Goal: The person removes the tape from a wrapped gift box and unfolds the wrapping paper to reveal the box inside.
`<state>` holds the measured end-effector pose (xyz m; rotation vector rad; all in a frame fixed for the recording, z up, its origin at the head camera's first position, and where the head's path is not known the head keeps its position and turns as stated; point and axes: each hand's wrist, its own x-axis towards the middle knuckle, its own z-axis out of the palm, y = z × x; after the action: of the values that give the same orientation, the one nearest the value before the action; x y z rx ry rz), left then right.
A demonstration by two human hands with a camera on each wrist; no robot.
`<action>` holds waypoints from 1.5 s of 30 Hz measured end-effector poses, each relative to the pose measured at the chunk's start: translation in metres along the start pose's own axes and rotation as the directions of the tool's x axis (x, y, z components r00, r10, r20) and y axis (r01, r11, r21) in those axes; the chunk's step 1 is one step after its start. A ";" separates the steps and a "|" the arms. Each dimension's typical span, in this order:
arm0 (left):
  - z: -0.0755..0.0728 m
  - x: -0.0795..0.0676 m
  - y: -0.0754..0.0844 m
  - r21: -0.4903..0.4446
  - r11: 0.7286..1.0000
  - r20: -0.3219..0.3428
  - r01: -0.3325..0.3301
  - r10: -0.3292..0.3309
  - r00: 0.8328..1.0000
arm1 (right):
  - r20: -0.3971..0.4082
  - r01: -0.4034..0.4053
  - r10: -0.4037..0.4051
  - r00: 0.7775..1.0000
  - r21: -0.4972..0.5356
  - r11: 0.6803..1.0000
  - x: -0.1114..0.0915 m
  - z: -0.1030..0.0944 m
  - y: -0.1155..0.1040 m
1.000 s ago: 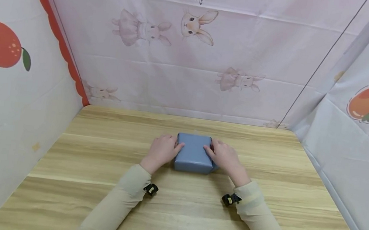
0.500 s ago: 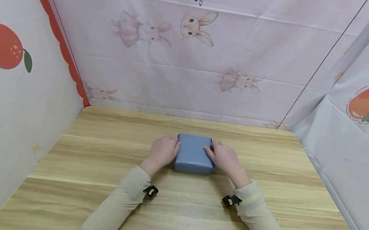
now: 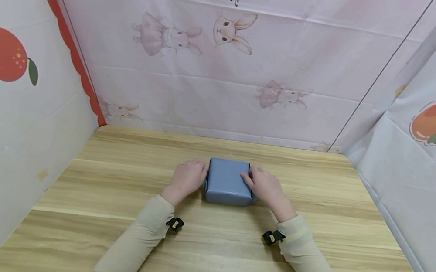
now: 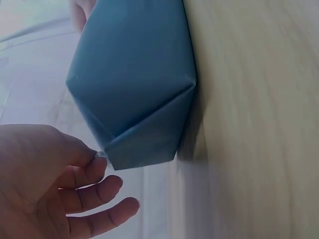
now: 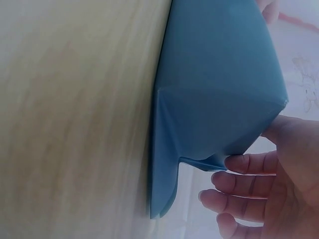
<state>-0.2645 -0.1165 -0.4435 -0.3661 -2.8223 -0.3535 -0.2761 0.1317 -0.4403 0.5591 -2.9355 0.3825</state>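
Observation:
A box wrapped in blue-grey paper [image 3: 230, 176] lies on the wooden table between both hands. My left hand [image 3: 189, 177] is at its left end. In the left wrist view, that hand's thumb and index finger pinch the edge of a folded paper flap [image 4: 144, 142] that juts out from this end; the other fingers are loosely bent. My right hand [image 3: 266, 184] holds the right end, thumb on the top edge and fingers over the side. Loose wrapping paper [image 5: 164, 184] sticks out at this end in the right wrist view, with the index fingertip at a fold.
The wood-grain table [image 3: 222, 250] extends all round the box. A pale cloth with printed rabbits [image 3: 190, 98] hangs behind it, and cloths with fruit prints stand at the left and right. Each wrist wears a small black camera strap [image 3: 273, 237].
My left thumb has come off the box's top, and the left hand has shifted slightly left. The left paper flap now shows beside the box. My right hand has stayed in place.

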 end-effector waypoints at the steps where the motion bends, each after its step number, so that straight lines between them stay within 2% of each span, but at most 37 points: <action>1: 0.000 0.000 -0.002 -0.001 1.000 0.001 0.003 -0.003 1.000 | -0.001 0.000 0.000 1.000 0.000 1.000 0.000 0.000 0.000; 6: -0.003 0.000 -0.009 -0.014 1.000 0.049 0.021 -0.021 0.999 | -0.005 0.000 0.000 1.000 0.000 1.000 0.000 0.001 0.001; 15: -0.010 -0.003 -0.016 -0.023 0.998 0.152 0.065 -0.061 0.986 | 0.004 -0.002 0.002 1.000 -0.007 1.000 -0.001 0.002 0.001; 29: -0.012 -0.003 -0.021 -0.022 0.995 0.197 0.100 -0.094 0.976 | -0.005 0.018 -0.018 1.000 0.005 1.000 0.000 -0.001 0.001; 35: -0.009 -0.002 -0.017 -0.058 0.995 0.170 0.086 -0.075 0.983 | -0.021 0.007 -0.006 1.000 0.022 1.000 0.002 -0.003 0.003; 41: -0.003 0.003 -0.014 -0.184 0.982 0.080 0.031 -0.016 0.997 | -0.092 0.020 -0.012 0.996 0.076 0.997 0.006 -0.004 0.005; 45: 0.002 0.006 -0.015 -0.271 0.963 0.065 0.013 0.005 0.998 | -0.098 0.037 -0.029 0.995 0.071 0.997 0.012 -0.001 0.010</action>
<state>-0.2749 -0.1283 -0.4466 -0.4343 -2.8414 -0.7464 -0.2909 0.1367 -0.4395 0.5805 -2.8257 0.5001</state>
